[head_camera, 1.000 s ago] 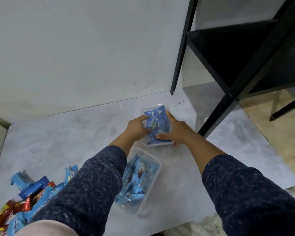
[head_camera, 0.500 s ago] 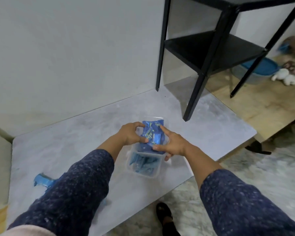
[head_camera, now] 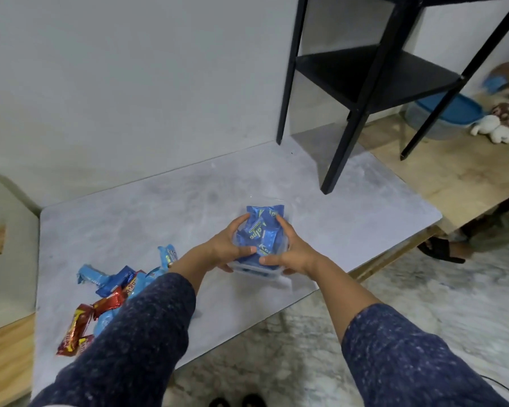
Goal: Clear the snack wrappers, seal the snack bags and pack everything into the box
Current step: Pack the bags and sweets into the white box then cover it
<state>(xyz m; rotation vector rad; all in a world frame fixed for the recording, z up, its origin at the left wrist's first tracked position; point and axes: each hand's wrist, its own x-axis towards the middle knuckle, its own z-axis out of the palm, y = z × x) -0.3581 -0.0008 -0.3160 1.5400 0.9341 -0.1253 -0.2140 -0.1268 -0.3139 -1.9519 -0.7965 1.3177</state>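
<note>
Blue snack packets [head_camera: 260, 230] carry light-green lettering, only part legible: "alpa" on 1, "K" on another; brand can't be read in full. They're heaped above the rim of a clear plastic box [head_camera: 254, 270] sitting on the grey marble-look tabletop [head_camera: 159, 207]. Your left hand [head_camera: 228, 248] grips the box's left side, thumb over the packets; your right hand [head_camera: 290, 251] grips the right side, fingers curled on the heap. So box + packets sit directly between both hands, touching both. Left of your left sleeve [head_camera: 135, 333]: loose pile of blue wrappers [head_camera: 112, 279] and red-yellow wrappers [head_camera: 83, 324], text too blurred. Black shelf frame [head_camera: 362, 83] stands at back right.
</note>
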